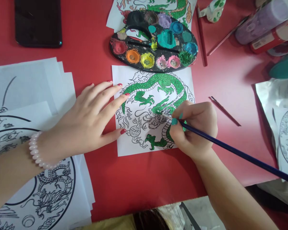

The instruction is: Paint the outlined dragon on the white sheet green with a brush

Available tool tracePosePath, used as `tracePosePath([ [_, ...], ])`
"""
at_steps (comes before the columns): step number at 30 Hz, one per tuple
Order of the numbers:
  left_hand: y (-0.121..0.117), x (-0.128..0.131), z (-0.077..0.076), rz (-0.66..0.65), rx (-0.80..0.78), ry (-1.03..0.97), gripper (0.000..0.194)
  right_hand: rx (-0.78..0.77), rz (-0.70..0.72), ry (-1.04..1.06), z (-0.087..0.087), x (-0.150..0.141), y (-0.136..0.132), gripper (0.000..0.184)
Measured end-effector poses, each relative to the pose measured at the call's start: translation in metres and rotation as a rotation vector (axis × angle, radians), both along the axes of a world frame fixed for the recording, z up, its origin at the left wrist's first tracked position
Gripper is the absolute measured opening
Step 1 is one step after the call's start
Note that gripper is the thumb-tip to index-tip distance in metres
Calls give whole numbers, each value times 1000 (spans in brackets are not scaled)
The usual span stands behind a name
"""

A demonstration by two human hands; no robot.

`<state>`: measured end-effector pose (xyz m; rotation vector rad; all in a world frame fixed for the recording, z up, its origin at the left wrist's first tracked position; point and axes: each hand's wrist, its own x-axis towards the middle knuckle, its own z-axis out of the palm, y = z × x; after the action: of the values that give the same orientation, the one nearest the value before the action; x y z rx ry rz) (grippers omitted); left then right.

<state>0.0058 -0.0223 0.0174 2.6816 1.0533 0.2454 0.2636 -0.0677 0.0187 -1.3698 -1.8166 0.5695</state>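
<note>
A sheet with a dragon line drawing (124, 147) lies on the red table; much of the dragon's body is painted green. My right hand (194, 127) pinches a paintbrush (220, 145) with a long dark blue handle. The brush tip touches the green area by the dragon's head. Spread flat, my left hand (91, 115) rests with its fingertips on the sheet's left edge and holds nothing. Just above the sheet sits a black paint palette (139, 43) with wells of many colours, its lower rim close to the sheet's top edge.
A phone (38, 22) lies at top left, above a stack of printed sheets (62, 83). Behind the palette is another painted dragon sheet (112, 19). To the right are a thin brush (225, 111), a dark red brush (202, 38), paint bottles (261, 24) and more printed paper (276, 127).
</note>
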Motion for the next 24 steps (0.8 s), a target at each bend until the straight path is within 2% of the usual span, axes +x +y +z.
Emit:
tracePosePath([
  [8, -1, 0, 4, 10, -40, 13, 66, 4, 11, -32, 0, -1, 1, 27],
  [15, 0, 0, 2, 7, -4, -4, 69, 52, 26, -115, 4, -2, 3, 26],
  [21, 1, -4, 14, 213, -182, -91, 68, 56, 14, -171, 6, -4, 3, 27],
  [24, 16, -7, 17, 260, -147, -91, 71, 53, 10, -166, 5, -5, 2, 28],
])
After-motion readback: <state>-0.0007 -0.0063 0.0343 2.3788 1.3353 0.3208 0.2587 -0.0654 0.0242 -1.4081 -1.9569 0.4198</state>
